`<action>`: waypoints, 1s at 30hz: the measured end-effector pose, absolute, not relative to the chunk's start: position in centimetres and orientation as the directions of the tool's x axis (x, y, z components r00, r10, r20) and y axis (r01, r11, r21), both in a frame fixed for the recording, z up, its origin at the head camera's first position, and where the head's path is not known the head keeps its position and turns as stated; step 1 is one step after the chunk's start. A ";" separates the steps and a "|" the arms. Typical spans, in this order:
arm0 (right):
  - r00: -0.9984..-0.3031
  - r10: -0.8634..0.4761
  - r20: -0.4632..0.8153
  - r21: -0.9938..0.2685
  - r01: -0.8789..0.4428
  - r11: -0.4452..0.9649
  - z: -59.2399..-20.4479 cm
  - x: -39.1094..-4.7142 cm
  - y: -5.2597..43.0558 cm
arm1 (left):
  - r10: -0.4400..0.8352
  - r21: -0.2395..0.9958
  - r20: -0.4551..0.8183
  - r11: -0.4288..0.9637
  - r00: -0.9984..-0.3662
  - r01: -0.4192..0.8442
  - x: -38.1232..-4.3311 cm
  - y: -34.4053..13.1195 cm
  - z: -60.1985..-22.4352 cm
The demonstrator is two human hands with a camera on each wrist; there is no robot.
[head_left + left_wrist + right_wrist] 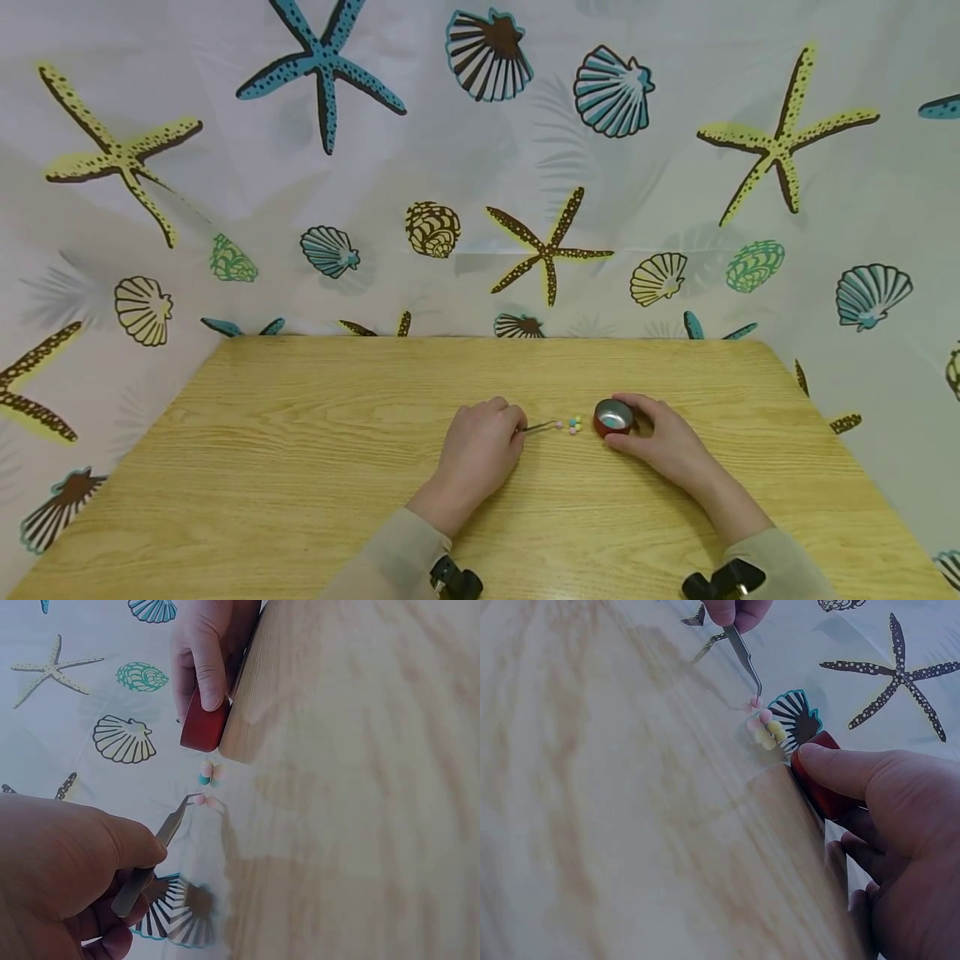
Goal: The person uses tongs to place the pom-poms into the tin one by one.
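My left hand [480, 450] pinches a pair of metal tweezers [171, 831] with bent, fine tips. Those tips meet a small pink bead [199, 800]; whether they grip it or only touch it, I cannot tell. Just right of it, a little cluster of pastel beads [575, 424], blue, yellow and pink, lies on the table. Beyond the cluster stands a small round red tin [602, 425] with a silvery inside. My right hand [671, 442] holds the tin from its right side, thumb [840, 766] on the near wall. What lies inside the tin is unclear.
The wood-grain table [300, 483] spreads under both hands. A pale cloth [465, 158] printed with starfish and shells hangs behind it and along both sides. Each sleeve carries a black wrist camera [723, 579] near the table's front.
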State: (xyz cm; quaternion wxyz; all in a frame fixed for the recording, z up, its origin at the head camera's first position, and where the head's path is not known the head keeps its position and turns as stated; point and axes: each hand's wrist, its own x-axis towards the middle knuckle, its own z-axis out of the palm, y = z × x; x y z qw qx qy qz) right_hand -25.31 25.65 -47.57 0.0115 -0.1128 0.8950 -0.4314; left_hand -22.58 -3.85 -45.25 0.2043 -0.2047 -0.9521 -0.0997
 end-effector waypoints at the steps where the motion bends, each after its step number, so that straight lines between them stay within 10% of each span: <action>1: -0.974 -0.213 0.077 -0.774 -0.193 0.603 -47.6 -25.4 25.7 | 0.348 0.106 0.429 0.897 -0.833 0.430 -22.6 -3.8 -45.2; 30: -0.977 -0.201 0.071 -0.783 -0.179 0.596 -47.1 -24.7 25.2 | 0.366 0.180 0.445 0.858 -0.817 0.482 -22.9 -1.1 -42.8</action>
